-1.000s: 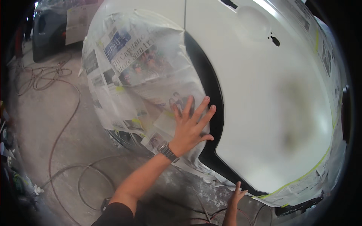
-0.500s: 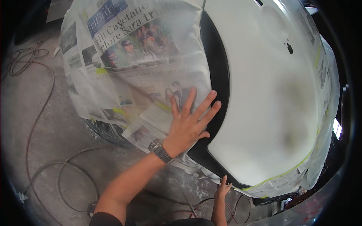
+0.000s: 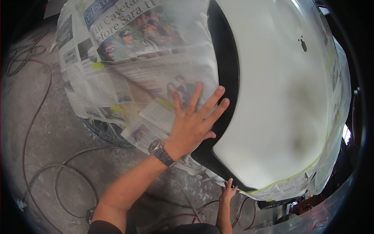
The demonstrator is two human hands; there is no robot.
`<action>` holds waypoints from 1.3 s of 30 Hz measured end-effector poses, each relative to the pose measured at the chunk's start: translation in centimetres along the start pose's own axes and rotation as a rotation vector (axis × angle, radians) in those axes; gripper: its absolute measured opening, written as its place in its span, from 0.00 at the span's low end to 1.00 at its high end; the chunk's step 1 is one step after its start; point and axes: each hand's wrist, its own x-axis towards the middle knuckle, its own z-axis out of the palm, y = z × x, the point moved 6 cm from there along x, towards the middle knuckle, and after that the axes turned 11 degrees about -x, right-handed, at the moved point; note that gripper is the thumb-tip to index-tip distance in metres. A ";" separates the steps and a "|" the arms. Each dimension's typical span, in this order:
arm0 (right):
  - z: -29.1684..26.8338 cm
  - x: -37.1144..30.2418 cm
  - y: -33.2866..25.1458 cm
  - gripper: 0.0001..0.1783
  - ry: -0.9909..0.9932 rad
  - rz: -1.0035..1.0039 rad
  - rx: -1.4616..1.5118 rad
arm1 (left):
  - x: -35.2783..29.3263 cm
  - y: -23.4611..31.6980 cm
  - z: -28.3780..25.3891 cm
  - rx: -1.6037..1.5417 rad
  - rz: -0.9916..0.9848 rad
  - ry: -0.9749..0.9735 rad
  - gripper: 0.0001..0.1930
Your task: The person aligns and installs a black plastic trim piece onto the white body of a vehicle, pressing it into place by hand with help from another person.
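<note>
Neither grip is closing on anything: the left hand point(image 3: 193, 126) is lying flat with fingers spread, palm pressing on the newspaper point(image 3: 136, 74), fingertips reaching the black arch trim point(image 3: 226, 78). Nearest the camera, the right hand point(image 3: 228, 192) is reaching up with fingers open, its tips touching the lower edge of the panel point(image 3: 280, 101) beside the masking paper point(image 3: 280, 191). A watch point(image 3: 160, 152) is sitting on the left wrist. Newspaper sheets are covering the wheel opening, overlapping, creased, dusted pale, held with bits of yellow-green tape point(image 3: 167, 103). Right of the trim, the panel is showing matt white with grey patches, curved and smooth, edged below by tape and paper. Hoses point(image 3: 58, 175) are looping across the dusty floor point(image 3: 39, 128) to the left. A plastic sheet point(image 3: 343, 97) is hanging at the far right.
</note>
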 end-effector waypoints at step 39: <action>1.3 1.1 1.8 0.65 0.036 -0.035 0.004 | 0.2 0.4 0.3 0.179 0.023 -0.002 0.61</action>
